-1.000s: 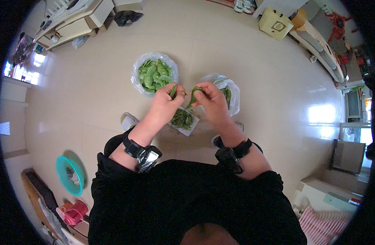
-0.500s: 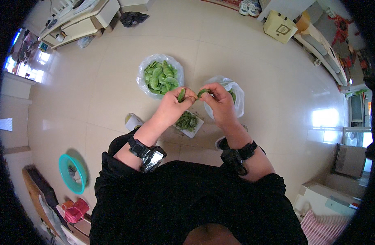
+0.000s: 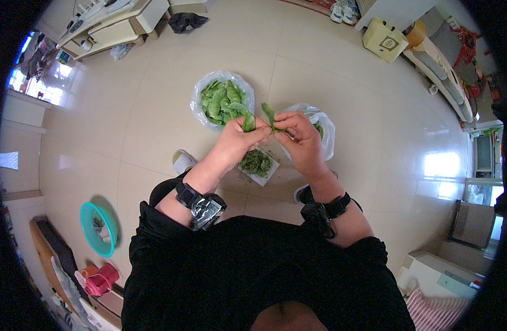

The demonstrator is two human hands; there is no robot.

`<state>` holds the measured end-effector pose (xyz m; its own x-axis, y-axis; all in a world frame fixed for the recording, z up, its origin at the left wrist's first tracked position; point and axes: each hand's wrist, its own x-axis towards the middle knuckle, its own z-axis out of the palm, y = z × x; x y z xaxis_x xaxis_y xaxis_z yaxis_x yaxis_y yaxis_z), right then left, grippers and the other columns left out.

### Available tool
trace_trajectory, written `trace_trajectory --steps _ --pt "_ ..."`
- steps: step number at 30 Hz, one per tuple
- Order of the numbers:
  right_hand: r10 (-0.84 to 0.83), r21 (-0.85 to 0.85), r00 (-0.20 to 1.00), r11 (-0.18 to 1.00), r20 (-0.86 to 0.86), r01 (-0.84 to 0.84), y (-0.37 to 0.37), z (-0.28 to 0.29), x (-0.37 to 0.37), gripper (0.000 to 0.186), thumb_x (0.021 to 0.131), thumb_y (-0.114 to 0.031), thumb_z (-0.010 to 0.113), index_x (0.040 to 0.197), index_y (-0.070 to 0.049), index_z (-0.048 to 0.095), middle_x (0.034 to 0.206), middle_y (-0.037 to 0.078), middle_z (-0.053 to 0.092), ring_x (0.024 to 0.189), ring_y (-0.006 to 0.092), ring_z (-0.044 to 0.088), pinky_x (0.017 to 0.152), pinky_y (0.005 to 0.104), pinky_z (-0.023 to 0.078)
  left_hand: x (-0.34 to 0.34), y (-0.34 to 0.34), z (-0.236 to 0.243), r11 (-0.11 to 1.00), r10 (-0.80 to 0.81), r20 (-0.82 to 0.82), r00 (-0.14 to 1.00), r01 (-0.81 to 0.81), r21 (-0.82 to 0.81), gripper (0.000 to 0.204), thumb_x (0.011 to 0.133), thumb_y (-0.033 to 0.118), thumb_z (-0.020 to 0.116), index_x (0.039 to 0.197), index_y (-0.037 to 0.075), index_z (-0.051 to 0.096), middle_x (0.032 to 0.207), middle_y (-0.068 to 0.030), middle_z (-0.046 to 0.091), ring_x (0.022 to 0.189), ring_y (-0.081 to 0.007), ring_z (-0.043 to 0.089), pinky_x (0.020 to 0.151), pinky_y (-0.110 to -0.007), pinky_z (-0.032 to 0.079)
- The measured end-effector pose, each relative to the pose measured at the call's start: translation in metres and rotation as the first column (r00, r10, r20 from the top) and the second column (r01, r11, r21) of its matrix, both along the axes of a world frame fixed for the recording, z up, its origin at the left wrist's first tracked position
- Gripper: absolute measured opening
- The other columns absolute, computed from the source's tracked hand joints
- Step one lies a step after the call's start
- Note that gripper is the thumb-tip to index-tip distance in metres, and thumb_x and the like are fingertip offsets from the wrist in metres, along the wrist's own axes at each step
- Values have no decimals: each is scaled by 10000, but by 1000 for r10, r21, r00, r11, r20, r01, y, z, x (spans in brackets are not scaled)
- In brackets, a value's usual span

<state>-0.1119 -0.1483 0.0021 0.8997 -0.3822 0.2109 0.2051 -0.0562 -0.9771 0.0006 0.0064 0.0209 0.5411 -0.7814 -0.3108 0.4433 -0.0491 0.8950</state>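
My left hand (image 3: 239, 138) is closed on a flat green bean pod (image 3: 247, 122) that pokes up between thumb and fingers. My right hand (image 3: 299, 139) pinches another pod (image 3: 268, 111), its upper end free; the two hands' fingertips nearly meet. Beyond them on the floor, a clear plastic bag (image 3: 196, 97) holds several broad green pods (image 3: 226, 96). A second white plastic bag (image 3: 328, 138), partly behind my right hand, has more pods in it. Below my hands, between my shoes, lies a white sheet (image 3: 268, 171) heaped with green trimmings (image 3: 253, 161).
A turquoise basin (image 3: 87, 226) and pink buckets (image 3: 102, 280) stand at the lower left. A white cabinet (image 3: 113, 33) and black bag (image 3: 187, 22) are at upper left; a cream bag (image 3: 383, 38), shoes (image 3: 342, 12) and a couch (image 3: 441, 77) at upper right.
The view has shifted slightly. My hands stay close together; the pod in my right hand now points upward, and the one in my left hand shows more above the fingers.
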Motion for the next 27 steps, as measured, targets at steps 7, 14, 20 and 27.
trace_trajectory --steps 7,14,20,27 --pt "-62 -395 997 916 40 73 -3 9 -1 229 766 46 714 972 -47 673 1125 105 628 1109 277 624 955 367 497 2 1 -2 1000 -22 -6 1000 22 -22 102 927 131 676 916 30 680 759 -2 625 613 -34 493 528 -183 364" --pt "-44 -471 998 880 48 62 -3 13 -3 226 773 43 707 974 -56 674 1126 109 627 1104 286 628 934 370 508 -1 -1 1 1000 -10 26 1000 9 20 61 904 94 644 864 50 631 725 16 568 568 -49 451 506 -210 320" --pt "-21 -506 997 861 73 55 -2 13 -1 195 795 32 700 969 -52 673 1119 108 634 1071 284 640 899 368 521 1 -1 -4 1000 -7 6 1000 7 3 41 878 72 636 874 31 644 729 -3 588 583 -46 465 515 -203 341" --pt "2 -372 999 928 -32 -14 0 15 -3 179 834 92 640 981 -9 657 1119 109 627 1075 210 623 935 317 498 0 0 -7 1000 1 0 1000 -1 26 32 886 78 625 867 53 624 726 21 565 579 -55 457 518 -211 329"
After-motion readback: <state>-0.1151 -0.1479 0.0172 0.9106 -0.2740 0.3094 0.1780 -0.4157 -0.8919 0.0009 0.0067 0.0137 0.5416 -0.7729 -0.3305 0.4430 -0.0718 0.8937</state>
